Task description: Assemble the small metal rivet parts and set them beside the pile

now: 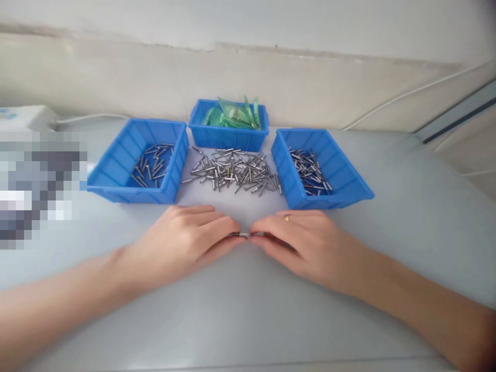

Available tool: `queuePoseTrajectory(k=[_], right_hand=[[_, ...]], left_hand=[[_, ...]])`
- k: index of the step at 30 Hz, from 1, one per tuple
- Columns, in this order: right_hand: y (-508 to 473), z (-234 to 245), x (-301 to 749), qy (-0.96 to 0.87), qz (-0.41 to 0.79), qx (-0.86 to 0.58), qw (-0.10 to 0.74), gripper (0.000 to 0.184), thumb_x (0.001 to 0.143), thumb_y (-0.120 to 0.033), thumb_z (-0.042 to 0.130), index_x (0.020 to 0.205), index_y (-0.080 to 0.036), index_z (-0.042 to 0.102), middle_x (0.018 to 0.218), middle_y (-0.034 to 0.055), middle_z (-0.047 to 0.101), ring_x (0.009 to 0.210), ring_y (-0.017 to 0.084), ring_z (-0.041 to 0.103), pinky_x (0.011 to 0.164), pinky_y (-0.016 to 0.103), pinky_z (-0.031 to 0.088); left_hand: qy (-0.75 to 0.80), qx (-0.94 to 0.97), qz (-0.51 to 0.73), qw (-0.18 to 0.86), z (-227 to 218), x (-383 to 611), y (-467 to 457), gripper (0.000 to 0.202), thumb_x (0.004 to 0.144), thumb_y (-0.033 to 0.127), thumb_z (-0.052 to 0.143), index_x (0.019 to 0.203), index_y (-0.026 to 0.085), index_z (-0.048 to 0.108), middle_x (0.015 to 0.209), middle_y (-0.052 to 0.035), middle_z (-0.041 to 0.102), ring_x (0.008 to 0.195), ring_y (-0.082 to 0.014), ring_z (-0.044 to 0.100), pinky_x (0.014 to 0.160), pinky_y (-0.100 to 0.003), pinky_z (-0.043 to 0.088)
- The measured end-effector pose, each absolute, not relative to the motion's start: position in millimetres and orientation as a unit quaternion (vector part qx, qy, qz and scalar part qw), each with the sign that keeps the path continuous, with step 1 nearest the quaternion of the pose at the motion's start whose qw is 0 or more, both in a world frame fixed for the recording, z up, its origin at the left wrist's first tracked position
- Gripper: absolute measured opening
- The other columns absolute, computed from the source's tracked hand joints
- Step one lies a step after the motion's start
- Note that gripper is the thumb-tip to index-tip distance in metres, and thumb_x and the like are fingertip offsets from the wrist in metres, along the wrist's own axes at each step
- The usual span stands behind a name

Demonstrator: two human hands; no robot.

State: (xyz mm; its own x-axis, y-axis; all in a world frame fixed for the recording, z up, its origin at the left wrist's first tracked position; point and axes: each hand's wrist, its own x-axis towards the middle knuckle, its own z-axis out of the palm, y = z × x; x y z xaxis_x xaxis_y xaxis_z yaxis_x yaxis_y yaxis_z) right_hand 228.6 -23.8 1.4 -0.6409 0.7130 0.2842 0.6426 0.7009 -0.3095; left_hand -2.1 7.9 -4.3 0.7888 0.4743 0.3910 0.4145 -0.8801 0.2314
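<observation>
Metal pin (pixel 245 234) pinched between left hand (pixel 186 240) and right hand (pixel 306 240) fingers.

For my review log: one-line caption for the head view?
Both hands pinch a small metal pin before loose pins and three blue bins.
</observation>
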Motion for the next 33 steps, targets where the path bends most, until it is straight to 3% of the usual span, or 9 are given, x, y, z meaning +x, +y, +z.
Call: queuePoseTrajectory(k=[8,13,18,20,29,33], right_hand=[[-23.7,2.4,228.0,-0.888,0.088,-0.401,0.207,0.016,0.096,-0.022,0.046,0.086,-0.02,0.059,0.067,-0.0024,0.064,0.059,0.013,0.061,0.055,0.025,0.039],[-23.5,3.6,229.1,-0.881,0.095,-0.416,0.202,0.017,0.095,-0.02,0.045,0.083,-0.02,0.057,0.063,-0.0029,0.061,0.055,0.012,0.058,0.053,0.025,0.038],[-21.9,2.4,227.7,-0.87,0.109,-0.428,0.219,0.008,0.094,-0.023,0.051,0.099,-0.02,0.056,0.071,-0.0029,0.065,0.064,0.014,0.063,0.058,0.024,0.045],[-21.4,2.1,227.4,-0.877,0.1,-0.412,0.225,0.006,0.095,-0.022,0.05,0.097,-0.02,0.056,0.076,-0.0015,0.067,0.068,0.014,0.064,0.06,0.025,0.046],[-22.3,2.8,230.3,-0.887,0.082,-0.404,0.207,0.02,0.1,-0.025,0.043,0.091,-0.018,0.06,0.072,-0.0001,0.066,0.065,0.014,0.063,0.061,0.026,0.044],[-22.6,1.7,228.4,-0.903,0.095,-0.374,0.19,0.022,0.099,-0.023,0.044,0.087,-0.018,0.062,0.069,-0.0004,0.062,0.065,0.014,0.06,0.062,0.026,0.044]], left_hand=[[0.253,0.941,0.219,0.056,-1.9,-3.2,6.0,0.02,0.096,0.032,0.052,0.085,0.017,0.059,0.066,0.0029,0.059,0.059,-0.0109,0.056,0.056,-0.023,0.039],[0.256,0.942,0.208,0.054,-0.9,-4.3,5.4,0.015,0.096,0.023,0.049,0.089,0.017,0.06,0.063,0.0038,0.057,0.056,-0.0109,0.055,0.054,-0.024,0.037],[0.247,0.947,0.204,0.032,-2.4,-4.9,6.8,0.024,0.1,0.025,0.042,0.087,0.016,0.06,0.065,0.0017,0.059,0.057,-0.0121,0.058,0.055,-0.024,0.039],[0.245,0.948,0.203,0.028,-2.7,-4.4,7.3,0.027,0.101,0.026,0.039,0.086,0.016,0.06,0.064,0.0014,0.059,0.056,-0.0123,0.058,0.055,-0.024,0.04],[0.258,0.94,0.223,0.016,2.0,-1.4,5.1,0.019,0.097,0.023,0.044,0.085,0.016,0.058,0.058,0.0044,0.051,0.048,-0.0092,0.051,0.048,-0.022,0.036],[0.228,0.942,0.246,0.024,2.5,-2.4,5.1,0.014,0.097,0.02,0.045,0.09,0.018,0.057,0.06,0.005,0.056,0.049,-0.008,0.053,0.048,-0.021,0.036]])
